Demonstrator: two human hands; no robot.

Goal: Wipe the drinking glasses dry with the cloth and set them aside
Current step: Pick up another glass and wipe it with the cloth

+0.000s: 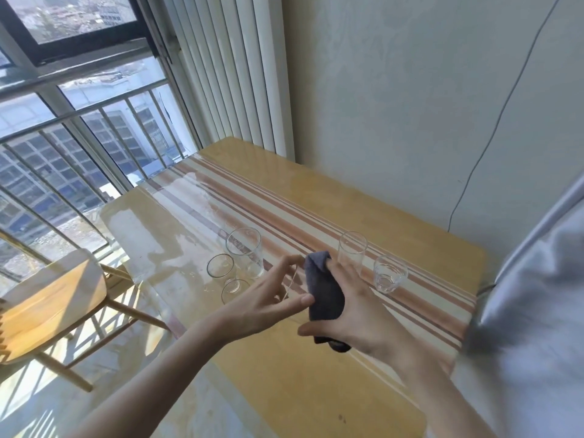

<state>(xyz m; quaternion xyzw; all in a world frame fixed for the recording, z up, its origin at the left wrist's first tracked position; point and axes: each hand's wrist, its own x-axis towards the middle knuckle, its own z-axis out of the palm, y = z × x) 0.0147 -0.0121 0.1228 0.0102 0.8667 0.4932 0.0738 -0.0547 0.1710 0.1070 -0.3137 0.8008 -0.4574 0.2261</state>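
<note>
A dark cloth (325, 295) is gripped in the right hand (357, 314), pushed into a glass (292, 287) that is grasped by the left hand (268, 298). 5 other glasses are seen upright on the table (284, 390) behind.

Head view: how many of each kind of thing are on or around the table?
Standing glasses: 5
Cloth: 1
Chair: 1
Total: 7
A further glass may be in the left hand; too faint to tell.
</note>
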